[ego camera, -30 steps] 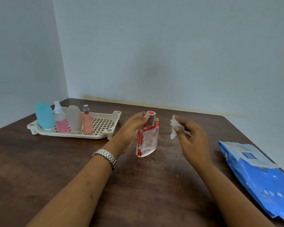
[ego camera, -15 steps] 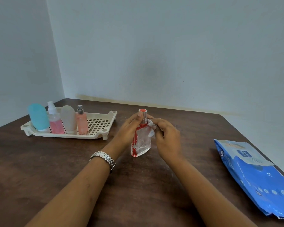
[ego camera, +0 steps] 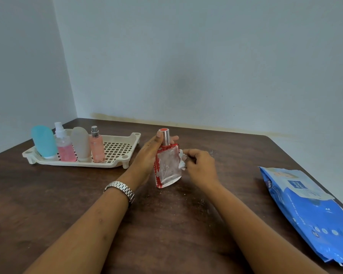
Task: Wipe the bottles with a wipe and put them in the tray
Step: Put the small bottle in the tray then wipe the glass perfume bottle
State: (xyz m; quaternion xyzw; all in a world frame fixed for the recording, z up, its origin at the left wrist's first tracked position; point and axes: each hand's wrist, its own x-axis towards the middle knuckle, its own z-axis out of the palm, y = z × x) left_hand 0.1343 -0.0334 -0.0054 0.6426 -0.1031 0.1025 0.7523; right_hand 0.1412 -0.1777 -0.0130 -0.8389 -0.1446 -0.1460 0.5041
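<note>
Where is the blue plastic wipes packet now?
In the head view, the blue plastic wipes packet lies on the dark wooden table, far right, beyond the right hand.

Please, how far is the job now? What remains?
Done: four bottles stand in the tray. In hand: the left grip holds the red-trimmed glass bottle on the table; the right grip presses the wipe against its side. Left: finish wiping it, then put it in the tray.
</note>
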